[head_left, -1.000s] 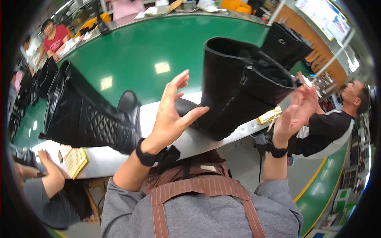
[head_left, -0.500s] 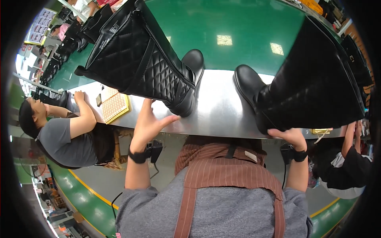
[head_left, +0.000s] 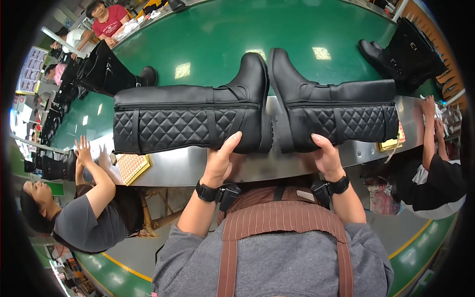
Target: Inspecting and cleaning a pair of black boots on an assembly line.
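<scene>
Two tall black boots with quilted shafts lie on their sides in front of me, soles facing each other in the middle and toes pointing away. My left hand grips the left boot near its ankle, thumb on top and fingers hidden beneath. Likewise, my right hand has hold of the right boot near the ankle, its thumb over the quilting. The two soles are close together, nearly meeting. Straps and a long zip run along each upward-facing side.
A metal ledge runs along the green work surface. Yellow-edged sticker sheets lie at left, others at right. More black boots stand far left and far right. Co-workers sit on both sides.
The boots have swung from spread, upright-leaning poses to lying level with soles brought together. Both hands have moved inward, and the left one has closed on its boot.
</scene>
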Motion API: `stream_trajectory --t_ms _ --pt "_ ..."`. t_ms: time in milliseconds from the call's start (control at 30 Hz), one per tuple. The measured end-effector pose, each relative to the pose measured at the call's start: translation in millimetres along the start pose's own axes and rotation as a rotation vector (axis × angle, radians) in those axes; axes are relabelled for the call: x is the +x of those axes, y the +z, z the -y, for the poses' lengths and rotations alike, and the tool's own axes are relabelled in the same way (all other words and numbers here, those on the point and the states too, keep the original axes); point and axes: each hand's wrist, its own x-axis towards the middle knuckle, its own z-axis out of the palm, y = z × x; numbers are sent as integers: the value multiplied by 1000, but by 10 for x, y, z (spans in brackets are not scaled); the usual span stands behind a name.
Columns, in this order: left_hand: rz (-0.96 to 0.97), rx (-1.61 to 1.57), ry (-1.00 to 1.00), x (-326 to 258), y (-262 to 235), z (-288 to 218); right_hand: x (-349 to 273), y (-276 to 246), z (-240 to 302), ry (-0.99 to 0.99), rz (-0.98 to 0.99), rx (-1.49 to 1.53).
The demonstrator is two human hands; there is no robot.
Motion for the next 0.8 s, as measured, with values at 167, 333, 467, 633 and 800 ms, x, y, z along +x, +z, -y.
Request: stream_trajectory --t_ms 167,333,467,633,800 --pt "150 -312 -109 15 123 -3 -118 -101 191 -91 266 177" --pt "227 -275 -100 6 264 80 -173 -13 249 -124 266 180" --pt "190 -361 -111 -44 249 200 -212 -13 220 -112 313 203" --pt "257 -396 -128 -73 143 265 -246 -75 164 -85 328 217" --pt "320 -424 -147 -71 121 281 -274 -136 125 -62 332 259"
